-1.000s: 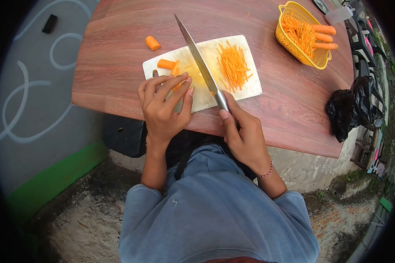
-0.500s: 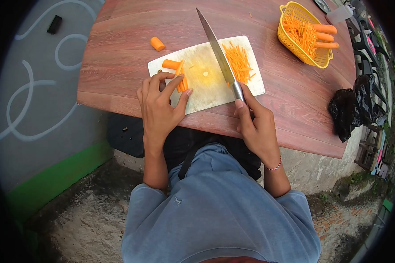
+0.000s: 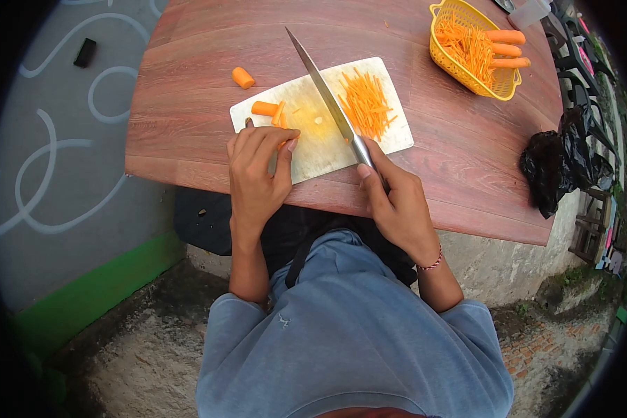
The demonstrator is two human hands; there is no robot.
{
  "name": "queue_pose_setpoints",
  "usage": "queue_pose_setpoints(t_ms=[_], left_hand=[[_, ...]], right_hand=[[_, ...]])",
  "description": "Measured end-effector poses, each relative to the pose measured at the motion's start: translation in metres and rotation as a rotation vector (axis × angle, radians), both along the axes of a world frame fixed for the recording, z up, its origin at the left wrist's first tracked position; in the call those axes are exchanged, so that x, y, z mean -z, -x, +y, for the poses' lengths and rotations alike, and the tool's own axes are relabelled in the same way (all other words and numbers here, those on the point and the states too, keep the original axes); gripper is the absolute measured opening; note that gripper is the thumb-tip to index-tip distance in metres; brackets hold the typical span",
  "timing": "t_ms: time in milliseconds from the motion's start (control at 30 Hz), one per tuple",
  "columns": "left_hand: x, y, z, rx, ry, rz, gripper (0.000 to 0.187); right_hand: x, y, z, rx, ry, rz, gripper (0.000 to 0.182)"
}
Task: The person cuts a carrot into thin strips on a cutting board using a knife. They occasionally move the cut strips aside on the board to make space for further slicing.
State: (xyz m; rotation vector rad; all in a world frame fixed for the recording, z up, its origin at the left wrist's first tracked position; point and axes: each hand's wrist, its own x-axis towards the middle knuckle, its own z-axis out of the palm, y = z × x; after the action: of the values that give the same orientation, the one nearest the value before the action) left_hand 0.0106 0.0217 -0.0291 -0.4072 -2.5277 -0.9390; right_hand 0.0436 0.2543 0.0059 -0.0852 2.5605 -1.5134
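One smooth, tapering steel knife (image 3: 324,92) is gripped in our right hand (image 3: 398,195); our left hand (image 3: 259,165) pinches orange carrot sticks (image 3: 279,114) on our scuffed white rectangular board (image 3: 320,164). Across the knife lie thin, straight orange carrot shreds (image 3: 368,104), heaped.

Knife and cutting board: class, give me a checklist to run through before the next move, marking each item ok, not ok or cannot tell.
1. Right hand grips the knife by its handle: ok.
2. Left hand apart from the blade: ok.
3. Shred pile on the cutting board: ok.
4. Carrot stub on the board: not ok, lies on the table.
5. Left hand's hold on the carrot sticks: cannot tell, partly hidden.
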Motion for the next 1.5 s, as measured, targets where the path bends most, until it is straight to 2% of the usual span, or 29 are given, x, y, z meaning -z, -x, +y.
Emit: queue_pose_setpoints(t_ms=[167,233,333,467,533,667,767,833,1033,1500], left_hand=[[-0.014,0.013,0.010,0.131,-0.004,-0.005,0.019],[-0.013,0.022,0.013,0.318,-0.011,-0.180,0.023],[-0.013,0.034,0.017,0.408,-0.047,-0.297,0.024],[-0.016,0.045,0.019,0.403,-0.046,-0.318,0.026],[-0.014,0.045,0.020,0.289,-0.022,-0.112,0.027],[-0.015,0.027,0.016,0.185,0.057,-0.090,0.029],[0.001,0.014,0.016,0.117,0.081,-0.096,0.022],[0.012,0.009,0.021,0.082,0.031,-0.011,0.019],[0.026,0.007,0.026,0.039,-0.003,0.043,0.016],[0.021,0.009,0.028,0.042,0.070,0.112,0.013]], right_hand=[[-0.001,0.000,0.001,-0.004,0.016,0.007,0.045],[0.001,0.000,0.002,-0.002,0.028,0.000,0.046],[-0.001,0.001,0.005,-0.004,0.015,-0.012,0.046],[-0.002,0.001,0.006,-0.008,-0.028,-0.014,0.046],[-0.002,0.002,0.006,-0.005,-0.020,-0.030,0.046],[-0.003,0.002,0.006,-0.010,-0.027,-0.038,0.046],[-0.003,0.001,0.005,-0.010,-0.011,-0.058,0.045],[-0.006,0.002,0.003,-0.018,-0.005,-0.086,0.045],[-0.005,0.003,-0.003,-0.039,0.009,-0.049,0.044],[0.000,-0.002,-0.003,-0.021,0.020,-0.065,0.044]])
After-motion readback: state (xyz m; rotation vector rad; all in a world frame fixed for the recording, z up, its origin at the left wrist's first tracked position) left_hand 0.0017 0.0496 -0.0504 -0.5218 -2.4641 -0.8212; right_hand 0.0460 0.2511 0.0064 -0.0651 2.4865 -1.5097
